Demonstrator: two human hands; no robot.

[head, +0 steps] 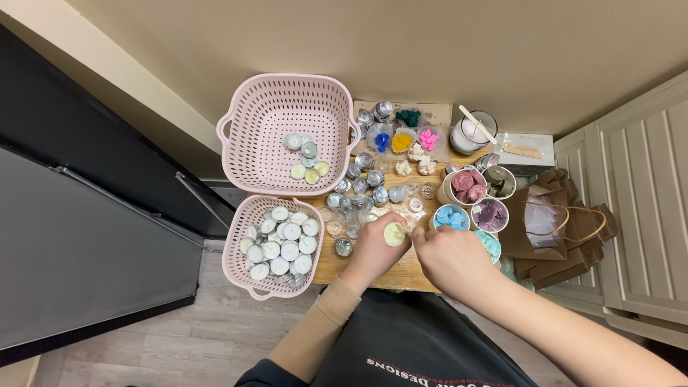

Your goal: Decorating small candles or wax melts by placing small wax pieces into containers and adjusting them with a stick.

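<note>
**Q:** where's the tealight?

**Me:** My left hand (pixel 373 251) grips the pale tealight (pixel 394 233) face-up over the worktop (pixel 401 276), so my right hand (pixel 453 259), fingers pinched at its 3 o'clock edge, can reach it. Baskets (pixel 252 276) at 9 o'clock.

The left hand (pixel 373 251) holds a small round pale-yellow tealight candle (pixel 394 233) above the wooden table (pixel 401 276). The right hand (pixel 453 259) touches its edge.

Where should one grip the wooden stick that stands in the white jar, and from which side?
Grip the wooden stick at its free upper end, coming from above on the left. It leans up and left out of the white jar, so that end is clear, while its lower end lies across the jar's rim.
</note>
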